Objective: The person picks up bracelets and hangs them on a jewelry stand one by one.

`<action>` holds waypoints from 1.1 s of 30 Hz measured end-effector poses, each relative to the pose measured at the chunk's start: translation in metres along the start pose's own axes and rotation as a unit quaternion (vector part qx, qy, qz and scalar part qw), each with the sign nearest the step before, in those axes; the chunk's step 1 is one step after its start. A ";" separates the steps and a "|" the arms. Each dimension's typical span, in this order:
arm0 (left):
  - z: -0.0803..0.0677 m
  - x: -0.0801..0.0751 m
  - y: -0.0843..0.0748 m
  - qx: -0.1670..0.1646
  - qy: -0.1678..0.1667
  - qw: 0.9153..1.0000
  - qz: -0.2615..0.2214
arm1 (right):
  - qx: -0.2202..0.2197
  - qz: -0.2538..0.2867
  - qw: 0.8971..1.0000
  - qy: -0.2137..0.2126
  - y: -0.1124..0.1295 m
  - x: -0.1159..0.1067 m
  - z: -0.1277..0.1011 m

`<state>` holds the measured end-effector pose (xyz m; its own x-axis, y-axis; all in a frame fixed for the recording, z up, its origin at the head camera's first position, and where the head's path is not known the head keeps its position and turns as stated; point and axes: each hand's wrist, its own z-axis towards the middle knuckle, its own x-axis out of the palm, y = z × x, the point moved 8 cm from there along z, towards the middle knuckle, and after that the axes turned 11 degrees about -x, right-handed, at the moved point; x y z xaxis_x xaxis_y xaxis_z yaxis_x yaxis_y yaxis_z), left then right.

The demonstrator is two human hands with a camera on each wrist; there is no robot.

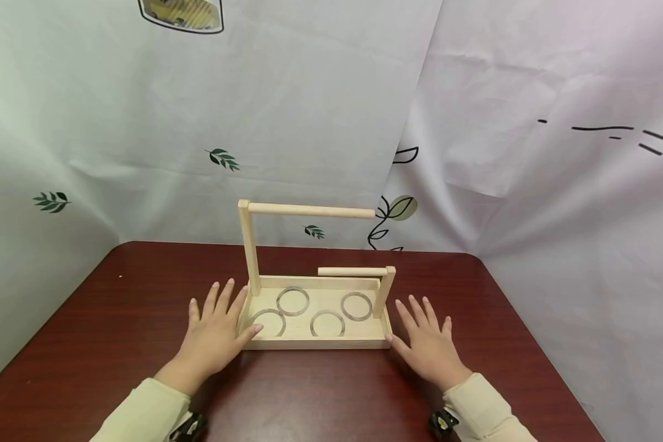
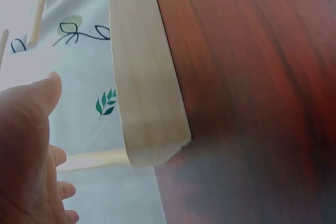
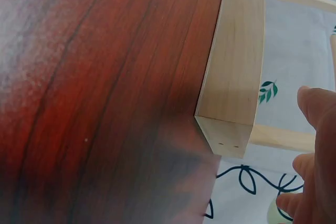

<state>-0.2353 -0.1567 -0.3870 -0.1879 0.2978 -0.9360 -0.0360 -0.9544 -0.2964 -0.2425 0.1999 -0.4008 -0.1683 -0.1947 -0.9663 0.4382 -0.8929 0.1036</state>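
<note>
A shallow pale wooden tray (image 1: 316, 345) rests on the dark red table between the two hands. From its left end rises a tall post (image 1: 249, 245) bearing a long horizontal rod (image 1: 312, 210). A shorter post (image 1: 384, 293) at the right end carries a short rod (image 1: 353, 271) pointing left. Several thin, clear-looking rings (image 1: 356, 294) lie flat inside. My left hand (image 1: 212, 334) spreads its fingers at the tray's left end, thumb over the front corner. The right hand (image 1: 431, 350), fingers also spread, has its thumb tip right at the front right corner. Neither hand holds anything.
The reddish-brown table (image 1: 331, 393) has rounded far corners. Behind it and along both sides hang white cloths (image 1: 309, 123) printed with leaves and lines. Dark devices are strapped at the left wrist (image 1: 189, 426) and the right wrist (image 1: 443, 423).
</note>
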 end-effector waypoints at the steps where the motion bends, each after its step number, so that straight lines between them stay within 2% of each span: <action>1: 0.000 0.000 -0.002 0.003 0.000 1.000 0.001 | -0.001 -0.001 1.000 -0.001 0.000 0.000 0.000; 13: 0.011 0.010 -0.031 0.026 0.016 1.000 -0.005 | 0.002 0.015 1.000 0.009 0.005 0.003 0.000; 21: 0.018 0.012 -0.061 0.052 0.033 0.998 -0.008 | -0.005 0.007 1.000 0.015 0.006 0.009 0.001; 33: 0.031 0.025 -0.095 0.073 0.087 0.994 -0.002 | -0.004 0.004 0.999 0.039 0.008 0.011 0.005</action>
<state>-0.2667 -0.0594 -0.3764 -0.0152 0.2880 -0.9575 -0.1798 -0.9428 -0.2807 -0.2450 0.1885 -0.4091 -0.0952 -0.1695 -0.9809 0.4462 -0.8881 0.1101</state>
